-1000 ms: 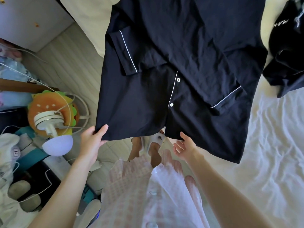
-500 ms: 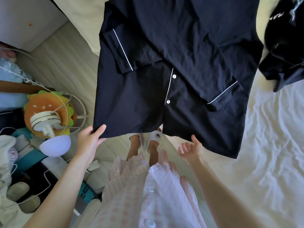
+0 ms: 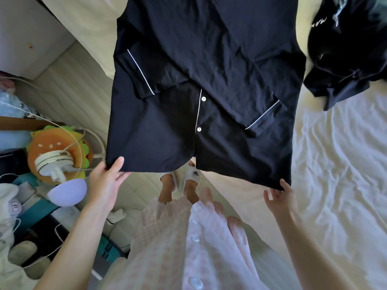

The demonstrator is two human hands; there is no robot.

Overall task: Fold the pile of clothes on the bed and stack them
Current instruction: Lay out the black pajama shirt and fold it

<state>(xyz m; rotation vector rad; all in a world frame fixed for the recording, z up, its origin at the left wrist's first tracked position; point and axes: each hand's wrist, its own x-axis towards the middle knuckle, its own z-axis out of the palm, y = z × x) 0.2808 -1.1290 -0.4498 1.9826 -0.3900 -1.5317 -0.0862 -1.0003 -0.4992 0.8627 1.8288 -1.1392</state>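
Two hands at the hem of one dark pyjama shirt, white-piped, sleeves folded across its front, lying over the bed edge at 12 o'clock. Left hand: fingers closed on the hem corner at 9 o'clock. Right hand: half a second earlier clear of the cloth near the placket, now at the 3 o'clock corner, fingers spread and touching the hem; grip not yet confirmed. Judgement: both corners nearly secured, bottom-up fold likely next. Second dark garment: unfolded, at 2 o'clock.
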